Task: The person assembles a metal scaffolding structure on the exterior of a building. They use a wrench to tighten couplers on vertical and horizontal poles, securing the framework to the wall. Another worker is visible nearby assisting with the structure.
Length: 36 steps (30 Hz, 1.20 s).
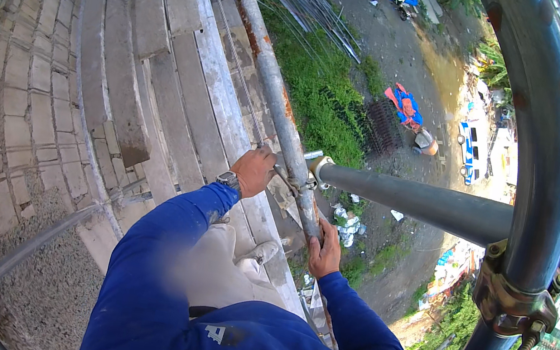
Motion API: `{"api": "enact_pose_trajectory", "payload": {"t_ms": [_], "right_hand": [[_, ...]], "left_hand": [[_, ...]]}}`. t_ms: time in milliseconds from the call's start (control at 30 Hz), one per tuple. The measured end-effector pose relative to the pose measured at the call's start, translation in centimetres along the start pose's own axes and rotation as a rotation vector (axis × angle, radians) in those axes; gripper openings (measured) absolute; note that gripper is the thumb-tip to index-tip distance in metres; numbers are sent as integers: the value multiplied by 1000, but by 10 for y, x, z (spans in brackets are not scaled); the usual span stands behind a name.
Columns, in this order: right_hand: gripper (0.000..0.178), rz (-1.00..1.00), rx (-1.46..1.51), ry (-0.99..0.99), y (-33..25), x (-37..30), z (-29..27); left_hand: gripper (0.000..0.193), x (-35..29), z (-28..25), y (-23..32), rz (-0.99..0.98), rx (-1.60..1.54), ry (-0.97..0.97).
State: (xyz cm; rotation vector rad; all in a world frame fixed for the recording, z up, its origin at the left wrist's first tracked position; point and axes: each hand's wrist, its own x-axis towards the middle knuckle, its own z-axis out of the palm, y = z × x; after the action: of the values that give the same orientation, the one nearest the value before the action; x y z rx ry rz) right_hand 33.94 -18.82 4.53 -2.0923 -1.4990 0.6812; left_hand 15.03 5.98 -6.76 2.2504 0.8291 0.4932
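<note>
Left grip (253, 169) first, folks, fingers curled and pinching one end of a slim metal rod (284, 176) (a tool's handle or a bare bar, I can't tell which), its other end reaching toward the joint. Slide right and here's the rusty pole (276, 113), slanting down between the two hands, with the coupler (323, 170) set against its side. Just below that joint comes the right grip (326, 251), wrapped around the pole's lower stretch, thumb and fingers closed on the metal. Good technique from here, I'd say: let that right side act as the brace, firm enough that the pole can't roll, while the left works the rod in short, controlled pulls, its end well seated so it doesn't slip and rap the knuckles. Watch the coupler, too; it should sit square before any force goes on. And a secure hold matters, with the ground (399, 149) well below to catch anything dropped! Farther right, the grey tube (420, 205) runs out from the coupler, and beyond it a bigger clamp (514, 301) hugs the thick curved pipe (549, 143).
</note>
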Motion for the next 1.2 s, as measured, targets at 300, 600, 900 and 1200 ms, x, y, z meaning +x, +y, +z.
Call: {"api": "enact_pose_trajectory", "payload": {"t_ms": [300,600,900,1200], "right_hand": [[48,-14,-10,27,3,-3,2],[45,-159,-65,128,-37,41,-5],[21,-174,-10,-128,-114,176,17],[9,-122,38,-6,-118,148,1]], "left_hand": [[19,2,-1,3,-119,-195,201],[20,33,-98,45,233,132,222],[28,19,-127,83,362,47,261],[21,-53,2,109,-268,-597,261]]}}
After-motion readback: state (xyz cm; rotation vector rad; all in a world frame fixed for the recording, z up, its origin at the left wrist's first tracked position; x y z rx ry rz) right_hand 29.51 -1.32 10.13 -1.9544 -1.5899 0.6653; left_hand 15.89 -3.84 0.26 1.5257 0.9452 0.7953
